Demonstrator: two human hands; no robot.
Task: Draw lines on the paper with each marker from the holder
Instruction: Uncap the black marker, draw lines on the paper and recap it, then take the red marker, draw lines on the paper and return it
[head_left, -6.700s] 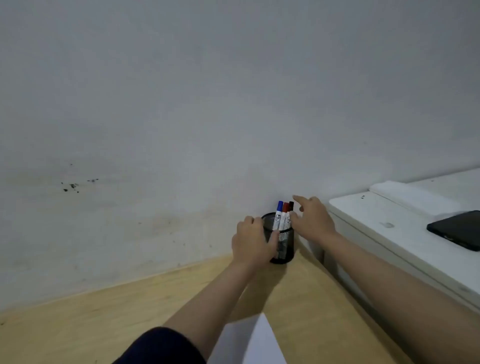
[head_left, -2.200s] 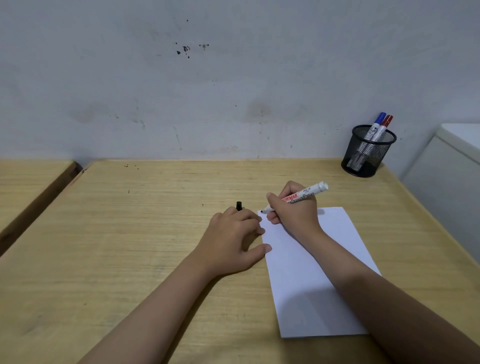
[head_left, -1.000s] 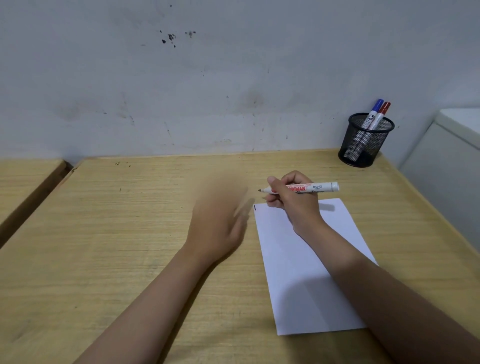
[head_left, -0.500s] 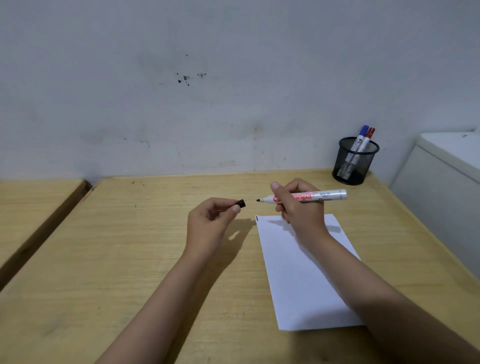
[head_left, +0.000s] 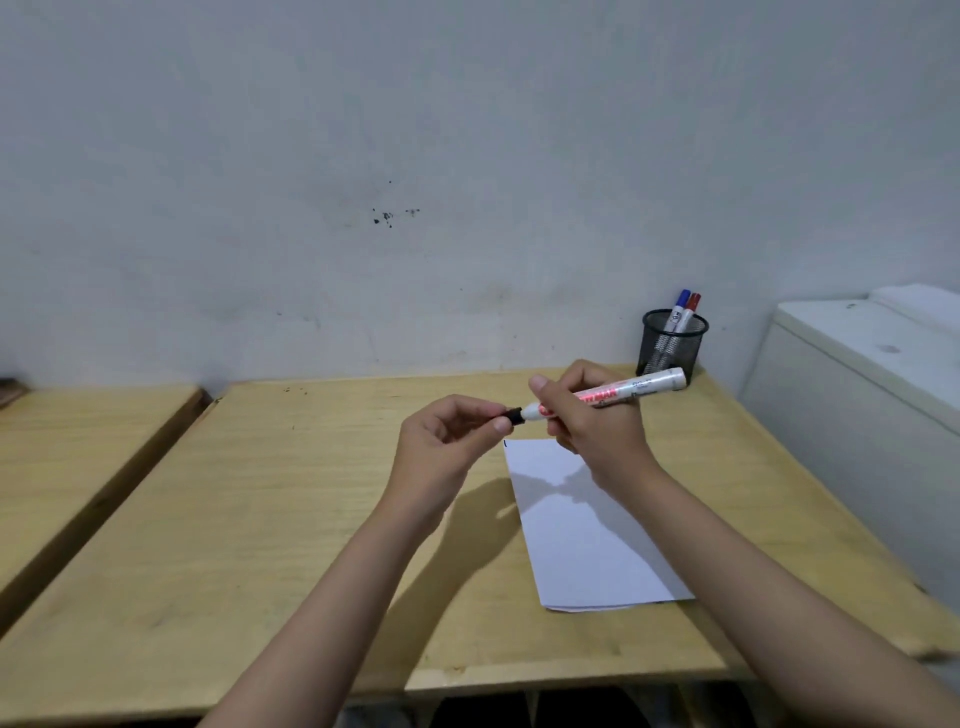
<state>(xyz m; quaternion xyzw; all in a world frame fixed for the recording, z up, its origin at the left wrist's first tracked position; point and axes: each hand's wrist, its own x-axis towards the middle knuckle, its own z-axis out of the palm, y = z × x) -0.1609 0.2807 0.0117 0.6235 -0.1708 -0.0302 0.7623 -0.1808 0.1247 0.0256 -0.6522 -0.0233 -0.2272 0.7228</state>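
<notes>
Black cap (head_left: 514, 414) between left fingers (head_left: 500, 423), against marker (head_left: 608, 396) tip.

The light yellowish wooden table (head_left: 311, 519) shows a fine grain; the plain white sheet of paper (head_left: 587, 540) carries one short black mark at its far left corner; the white-barrelled marker (head_left: 623, 391) bears red lettering, with a small black cap (head_left: 514, 414) at its tip; the black wire-mesh cylindrical holder (head_left: 672, 343) holds a blue-capped white marker (head_left: 678, 306) and a red-capped white marker (head_left: 690, 309); the pale grey wall (head_left: 415, 156) has dark specks.
</notes>
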